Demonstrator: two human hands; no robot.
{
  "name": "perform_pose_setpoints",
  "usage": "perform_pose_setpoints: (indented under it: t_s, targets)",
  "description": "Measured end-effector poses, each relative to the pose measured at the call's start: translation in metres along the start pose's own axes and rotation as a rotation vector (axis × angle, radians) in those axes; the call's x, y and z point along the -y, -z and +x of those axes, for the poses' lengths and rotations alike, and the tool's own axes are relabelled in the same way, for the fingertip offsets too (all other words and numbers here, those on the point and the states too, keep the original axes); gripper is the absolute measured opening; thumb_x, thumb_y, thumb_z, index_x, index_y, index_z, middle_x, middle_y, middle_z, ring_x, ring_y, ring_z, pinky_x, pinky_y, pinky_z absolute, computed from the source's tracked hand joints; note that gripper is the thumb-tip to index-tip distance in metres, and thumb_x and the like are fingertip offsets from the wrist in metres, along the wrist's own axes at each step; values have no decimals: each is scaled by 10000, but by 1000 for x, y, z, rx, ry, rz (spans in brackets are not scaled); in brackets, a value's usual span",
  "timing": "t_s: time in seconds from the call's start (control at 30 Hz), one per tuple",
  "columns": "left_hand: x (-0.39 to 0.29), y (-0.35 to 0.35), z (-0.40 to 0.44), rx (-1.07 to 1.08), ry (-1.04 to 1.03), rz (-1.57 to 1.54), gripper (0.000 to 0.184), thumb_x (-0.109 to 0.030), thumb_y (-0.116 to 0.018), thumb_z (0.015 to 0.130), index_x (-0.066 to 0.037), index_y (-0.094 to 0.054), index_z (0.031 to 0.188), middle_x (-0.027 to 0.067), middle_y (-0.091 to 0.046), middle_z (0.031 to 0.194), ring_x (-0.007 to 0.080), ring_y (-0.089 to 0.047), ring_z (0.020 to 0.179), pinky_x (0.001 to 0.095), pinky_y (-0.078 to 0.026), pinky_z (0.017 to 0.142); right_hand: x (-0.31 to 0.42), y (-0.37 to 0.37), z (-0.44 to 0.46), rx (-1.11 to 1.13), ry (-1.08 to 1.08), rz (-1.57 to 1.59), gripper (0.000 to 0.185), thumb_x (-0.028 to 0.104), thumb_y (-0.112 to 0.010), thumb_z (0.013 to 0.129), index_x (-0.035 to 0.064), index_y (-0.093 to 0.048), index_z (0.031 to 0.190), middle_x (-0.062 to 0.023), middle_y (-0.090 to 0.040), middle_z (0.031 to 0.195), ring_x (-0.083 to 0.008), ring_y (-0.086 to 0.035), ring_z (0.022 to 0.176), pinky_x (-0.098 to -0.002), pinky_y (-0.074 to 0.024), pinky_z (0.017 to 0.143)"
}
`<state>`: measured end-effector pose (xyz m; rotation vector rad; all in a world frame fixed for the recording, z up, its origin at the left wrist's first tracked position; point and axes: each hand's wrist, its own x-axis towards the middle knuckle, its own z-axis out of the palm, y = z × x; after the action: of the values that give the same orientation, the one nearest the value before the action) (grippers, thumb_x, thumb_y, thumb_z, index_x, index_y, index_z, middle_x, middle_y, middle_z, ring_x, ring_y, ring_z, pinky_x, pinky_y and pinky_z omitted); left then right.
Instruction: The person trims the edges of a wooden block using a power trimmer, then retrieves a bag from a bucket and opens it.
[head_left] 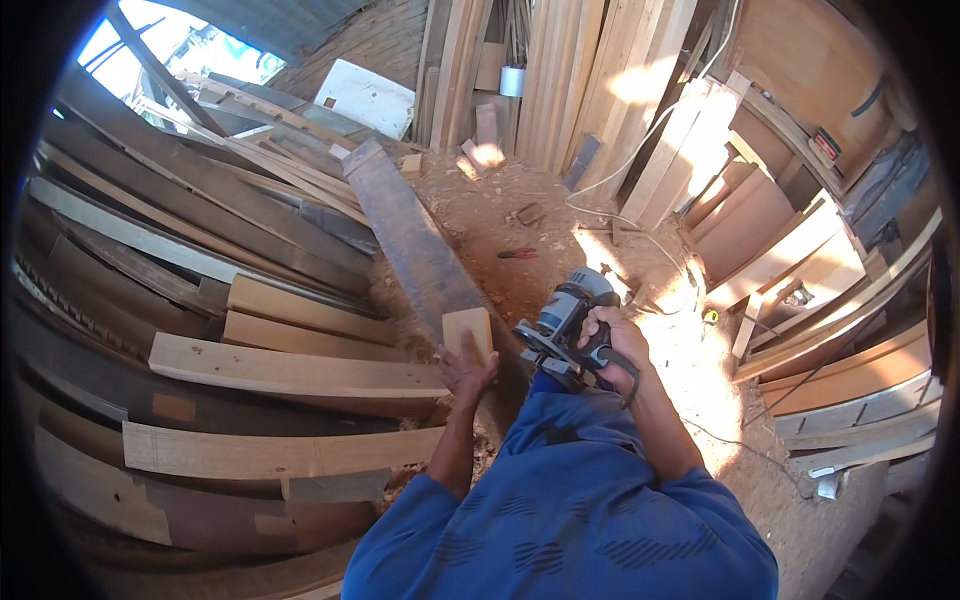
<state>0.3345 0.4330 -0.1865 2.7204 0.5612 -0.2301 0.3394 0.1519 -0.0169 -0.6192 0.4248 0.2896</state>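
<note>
A short pale wood block is gripped in my left hand, its fingers wrapped round the lower part. The block is held over the near end of a long dark board; whether the two touch, I cannot tell. My right hand is closed on the dark looped handle of a grey power tool. The tool has a round motor housing and a metal base, held close to my blue clothing near my lap. Its exact kind and cutting part are hidden from this angle.
Several planks lie along the left. Tall boards lean at the back. Red-handled pliers lie on the shavings-covered floor. A pale cable runs down the right, near stacked curved wood pieces.
</note>
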Motion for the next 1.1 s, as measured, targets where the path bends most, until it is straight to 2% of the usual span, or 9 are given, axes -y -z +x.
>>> perform_pose_setpoints:
  t_s: [0.33, 0.83, 1.1]
  targets:
    - [2, -1, 1, -28, -37, 14, 958, -634, -664, 783, -364, -221, 1588, 356, -139, 1576, 563, -255, 1406, 616, -293, 1115, 1, -2, -2, -28, 3, -2, 102, 115, -570, 936, 65, -560, 847, -49, -572, 694, -192, -569, 601, -347, -537, 602]
    - [-2, 2, -2, -3, -31, 31, 935, -626, -657, 801, -356, -227, 1587, 354, -134, 1576, 561, -224, 1420, 614, -259, 1138, 2, 1, 0, -4, -5, -34, 166, 155, -572, 945, 71, -555, 803, -47, -562, 691, -182, -555, 603, -346, -545, 609]
    - [-3, 0, 0, -43, -48, 63, 931, -619, -667, 794, -328, -264, 1580, 359, -186, 1551, 548, -288, 1390, 583, -293, 1130, 1, -3, 0, -35, 19, -42, 169, 151, -561, 946, 69, -556, 798, -52, -567, 687, -195, -564, 601, -350, -538, 612]
